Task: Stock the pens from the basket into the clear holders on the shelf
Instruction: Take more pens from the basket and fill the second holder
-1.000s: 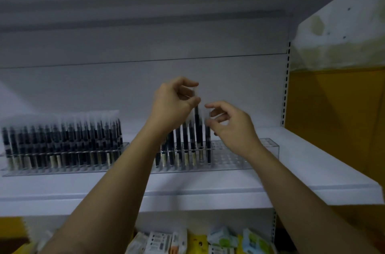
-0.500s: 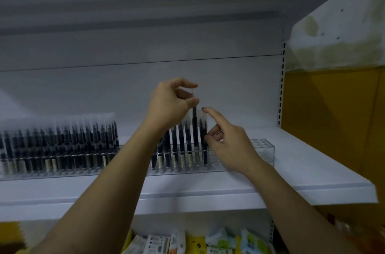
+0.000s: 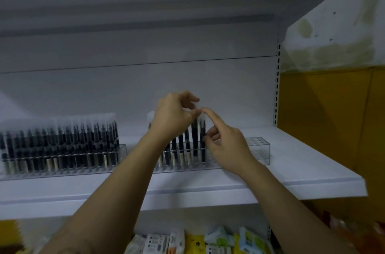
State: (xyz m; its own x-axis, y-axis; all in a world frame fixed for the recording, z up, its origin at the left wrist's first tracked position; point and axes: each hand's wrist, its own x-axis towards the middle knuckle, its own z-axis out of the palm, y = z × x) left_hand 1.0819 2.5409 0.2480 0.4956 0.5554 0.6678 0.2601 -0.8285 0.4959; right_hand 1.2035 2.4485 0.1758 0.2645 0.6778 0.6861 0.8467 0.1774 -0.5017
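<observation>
Head view: pen [image 3: 195, 135] upright in the clear holder [image 3: 258, 150], between the hands.
The left hand [image 3: 173, 117] is pinching its top; the right hand [image 3: 228, 146] is touching it, grip unclear.

I see a white shelf [image 3: 302, 170] carrying two clear holders side by side, with a gap between them. The left holder [image 3: 123, 150] is packed with dark pens [image 3: 62, 143] standing upright. The right holder [image 3: 261, 150] has a few upright pens in its left part; its right end shows open cells.
</observation>
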